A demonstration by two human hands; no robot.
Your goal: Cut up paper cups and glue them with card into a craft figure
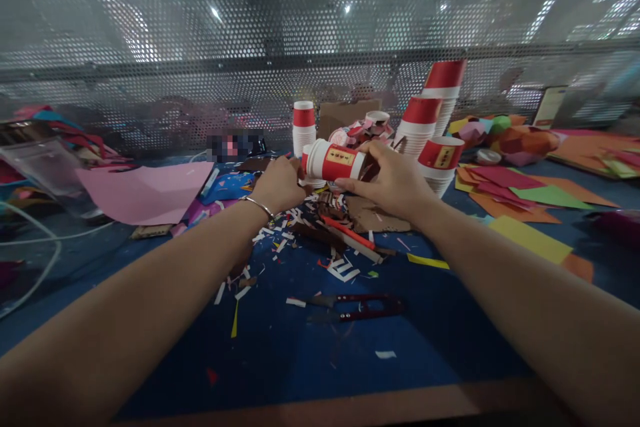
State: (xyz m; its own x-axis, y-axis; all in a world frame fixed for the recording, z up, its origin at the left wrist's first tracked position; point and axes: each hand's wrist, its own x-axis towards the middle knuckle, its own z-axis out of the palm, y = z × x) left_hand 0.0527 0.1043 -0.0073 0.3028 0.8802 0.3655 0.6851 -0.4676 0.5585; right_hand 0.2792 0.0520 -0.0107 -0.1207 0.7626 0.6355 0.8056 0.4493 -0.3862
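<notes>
Beyond the scissors [367, 297], the right hand [397, 177] clasps sideways cups [341, 163], likely steadying them; whether the left hand [283, 183] grips is unclear.

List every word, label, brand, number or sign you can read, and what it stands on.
No text can be read for certain.
Held cup: dark characters on a yellow label, too small and blurred to read.
Front right stack: dark marks on its top cup's gold label, likewise unreadable.
</notes>
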